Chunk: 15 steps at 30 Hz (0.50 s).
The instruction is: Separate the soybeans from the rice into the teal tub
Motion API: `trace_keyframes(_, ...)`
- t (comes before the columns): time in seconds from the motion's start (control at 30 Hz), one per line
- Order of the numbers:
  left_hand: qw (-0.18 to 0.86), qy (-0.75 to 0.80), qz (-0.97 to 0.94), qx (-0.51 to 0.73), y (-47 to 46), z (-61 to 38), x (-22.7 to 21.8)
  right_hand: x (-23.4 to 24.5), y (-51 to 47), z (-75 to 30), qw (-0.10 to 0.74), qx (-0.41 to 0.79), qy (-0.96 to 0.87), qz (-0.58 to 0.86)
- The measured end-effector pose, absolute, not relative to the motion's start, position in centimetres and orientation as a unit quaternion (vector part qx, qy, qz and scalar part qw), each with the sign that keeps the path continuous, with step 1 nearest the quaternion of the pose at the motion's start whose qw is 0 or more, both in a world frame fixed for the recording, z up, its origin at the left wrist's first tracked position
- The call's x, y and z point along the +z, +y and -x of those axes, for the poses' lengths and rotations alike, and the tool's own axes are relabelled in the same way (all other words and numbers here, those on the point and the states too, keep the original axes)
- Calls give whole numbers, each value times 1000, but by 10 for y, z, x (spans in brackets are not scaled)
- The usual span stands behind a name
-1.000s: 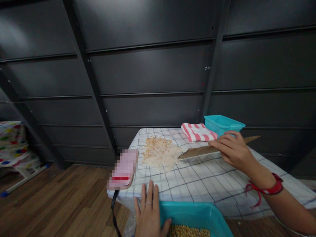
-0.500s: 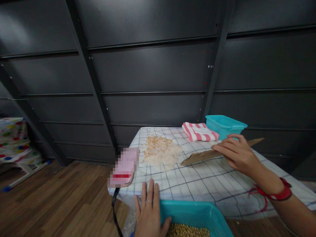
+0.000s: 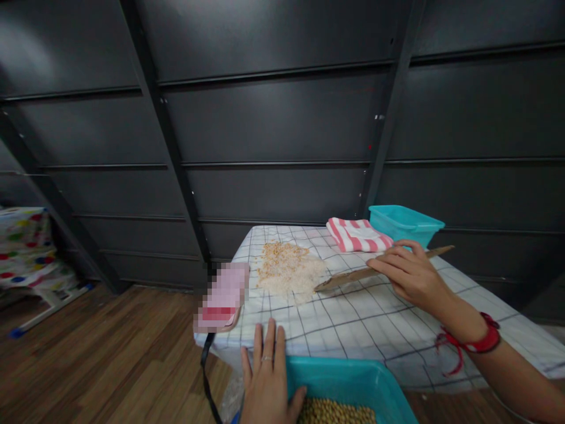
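Observation:
My right hand [image 3: 412,274] grips a long strip of brown cardboard [image 3: 348,277] and holds it on edge on the checked tablecloth [image 3: 366,318]. The strip's left end lies just right of a pile of pale grains [image 3: 286,271]. My left hand [image 3: 267,380] rests against the left rim of a teal tub [image 3: 353,386] at the near edge, fingers flat and stretched forward, thumb hooked over the rim. The tub holds yellowish beans [image 3: 333,412].
A folded pink-and-white striped cloth [image 3: 356,235] and a second teal tub [image 3: 405,224] sit at the table's far right. A pink blurred object [image 3: 222,297] with a black strap [image 3: 207,377] lies at the left corner. Dark metal wall behind; wooden floor [image 3: 110,359] at left.
My right hand has slid the cardboard strip slightly left, toward the grain pile. My left hand stays on the tub.

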<state>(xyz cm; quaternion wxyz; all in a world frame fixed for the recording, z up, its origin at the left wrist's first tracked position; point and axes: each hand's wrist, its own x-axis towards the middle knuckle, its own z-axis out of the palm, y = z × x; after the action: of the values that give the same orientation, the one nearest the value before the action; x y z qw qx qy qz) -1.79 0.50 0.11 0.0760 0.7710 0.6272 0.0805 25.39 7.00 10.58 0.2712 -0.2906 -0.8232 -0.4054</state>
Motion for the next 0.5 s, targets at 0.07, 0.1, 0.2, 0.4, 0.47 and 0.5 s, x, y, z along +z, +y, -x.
trace_keyframes(0.07,74,628,-771,77,5,18,2,106,71,-252,272,-405,-824,287)
trace_keyframes(0.1,73,629,-770,77,5,18,1,107,72,-251,272,-406,-825,285)
trace_keyframes(0.2,66,627,-771,84,5,19,0,108,72,-249,272,-405,-828,277)
trace_keyframes(0.4,69,621,-775,95,5,22,-4,111,66,-248,267,-396,-833,280)
trace_keyframes(0.47,69,618,-776,106,5,24,-5,112,61,-249,265,-392,-836,279)
trace_keyframes(0.5,67,617,-777,108,6,24,-6,112,59,-250,264,-391,-837,278)
